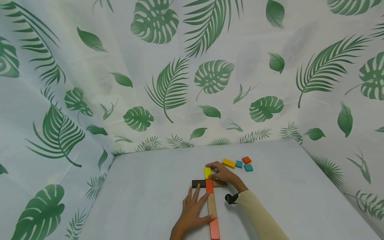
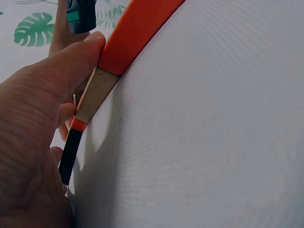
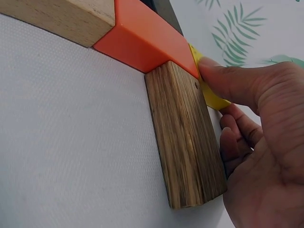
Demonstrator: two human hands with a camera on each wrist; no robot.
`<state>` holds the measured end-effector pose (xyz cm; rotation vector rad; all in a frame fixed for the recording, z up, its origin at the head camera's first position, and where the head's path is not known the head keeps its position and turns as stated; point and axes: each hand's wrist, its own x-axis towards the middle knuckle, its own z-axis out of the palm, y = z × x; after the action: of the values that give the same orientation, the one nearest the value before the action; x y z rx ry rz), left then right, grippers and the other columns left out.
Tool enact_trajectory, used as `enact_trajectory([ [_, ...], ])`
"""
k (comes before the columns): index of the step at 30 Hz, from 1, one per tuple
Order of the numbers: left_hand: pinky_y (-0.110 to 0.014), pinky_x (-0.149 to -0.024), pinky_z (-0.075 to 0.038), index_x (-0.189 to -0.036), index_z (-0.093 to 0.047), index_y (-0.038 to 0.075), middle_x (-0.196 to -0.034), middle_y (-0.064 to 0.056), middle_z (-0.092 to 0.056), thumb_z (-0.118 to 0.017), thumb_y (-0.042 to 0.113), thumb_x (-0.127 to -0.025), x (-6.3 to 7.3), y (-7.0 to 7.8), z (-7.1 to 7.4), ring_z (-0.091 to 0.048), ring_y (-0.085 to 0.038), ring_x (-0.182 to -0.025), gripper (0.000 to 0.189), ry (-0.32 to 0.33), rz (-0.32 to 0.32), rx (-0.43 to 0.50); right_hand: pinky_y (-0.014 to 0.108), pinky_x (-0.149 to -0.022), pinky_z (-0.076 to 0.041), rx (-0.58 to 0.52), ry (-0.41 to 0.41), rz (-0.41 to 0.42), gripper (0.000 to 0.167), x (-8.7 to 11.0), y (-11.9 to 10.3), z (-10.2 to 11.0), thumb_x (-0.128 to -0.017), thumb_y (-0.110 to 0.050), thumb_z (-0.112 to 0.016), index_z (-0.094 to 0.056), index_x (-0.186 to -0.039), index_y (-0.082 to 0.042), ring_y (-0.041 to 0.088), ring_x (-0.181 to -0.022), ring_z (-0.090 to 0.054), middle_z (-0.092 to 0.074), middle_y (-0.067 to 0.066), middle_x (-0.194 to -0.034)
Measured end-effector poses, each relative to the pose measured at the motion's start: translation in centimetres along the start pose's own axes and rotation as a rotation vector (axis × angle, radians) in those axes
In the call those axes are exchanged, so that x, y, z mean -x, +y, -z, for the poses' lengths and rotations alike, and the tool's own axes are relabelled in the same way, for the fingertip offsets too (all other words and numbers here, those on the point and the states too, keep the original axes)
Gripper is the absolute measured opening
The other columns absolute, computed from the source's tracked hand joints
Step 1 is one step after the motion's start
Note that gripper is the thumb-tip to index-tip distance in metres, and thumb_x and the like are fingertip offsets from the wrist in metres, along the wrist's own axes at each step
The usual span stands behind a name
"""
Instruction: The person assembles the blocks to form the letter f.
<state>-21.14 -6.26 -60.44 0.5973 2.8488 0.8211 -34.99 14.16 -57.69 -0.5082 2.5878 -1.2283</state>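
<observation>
Several blocks lie flat in a cross shape on the white surface. At its top my right hand (image 1: 223, 174) pinches a yellow block (image 1: 207, 172) between thumb and fingers. In the right wrist view the yellow block (image 3: 216, 99) lies against the orange-red block (image 3: 154, 38), beside a dark-grained wooden block (image 3: 183, 142). A black block (image 1: 198, 184) forms the left arm. Below the orange-red block come a light wooden block (image 1: 211, 205) and a red block (image 1: 214, 229). My left hand (image 1: 192, 210) is spread along the column's left side, thumb and fingertips touching it.
Loose blocks lie beyond my right hand: a yellow-orange one (image 1: 229, 163), two teal ones, the nearer being a teal block (image 1: 248, 167), and a small orange block (image 1: 246, 160). Leaf-printed cloth (image 1: 180, 100) walls the back and sides of the white surface (image 1: 144, 193).
</observation>
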Motion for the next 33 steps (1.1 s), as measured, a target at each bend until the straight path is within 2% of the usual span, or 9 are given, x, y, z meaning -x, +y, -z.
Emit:
enact_trajectory([
  [11,-0.064,-0.105,-0.024,-0.15,-0.037,0.036,-0.167,-0.004,-0.005,-0.059,0.075,-0.079,0.0,0.14,-0.07,-0.003,-0.043,-0.15,0.085,-0.006,0.016,0.006,0.053,-0.103,-0.041,0.003,-0.03,0.004,0.049,0.18,0.26,0.35,-0.09,-0.016,-0.071,-0.057,-0.137,-0.012,0.029,-0.119,-0.05,-0.054,0.013,-0.134],
  [17,-0.064,-0.105,-0.023,-0.15,-0.037,0.036,-0.167,-0.003,-0.005,-0.058,0.076,-0.079,-0.02,0.2,-0.11,-0.003,-0.042,-0.15,0.085,-0.002,0.02,0.004,0.057,-0.106,-0.038,-0.013,-0.042,-0.018,0.049,0.01,0.49,0.34,-0.09,-0.018,-0.071,-0.057,-0.137,-0.014,0.031,-0.123,-0.048,-0.051,0.014,-0.136],
  [33,-0.065,-0.105,-0.023,-0.151,-0.036,0.036,-0.167,-0.003,-0.003,-0.058,0.076,-0.079,0.12,0.12,-0.08,-0.002,-0.042,-0.15,0.085,-0.002,0.018,0.002,0.057,-0.107,-0.036,-0.029,-0.032,-0.027,0.048,0.09,0.58,0.16,-0.089,-0.019,-0.072,-0.059,-0.135,-0.017,0.03,-0.124,-0.047,-0.051,0.012,-0.138],
])
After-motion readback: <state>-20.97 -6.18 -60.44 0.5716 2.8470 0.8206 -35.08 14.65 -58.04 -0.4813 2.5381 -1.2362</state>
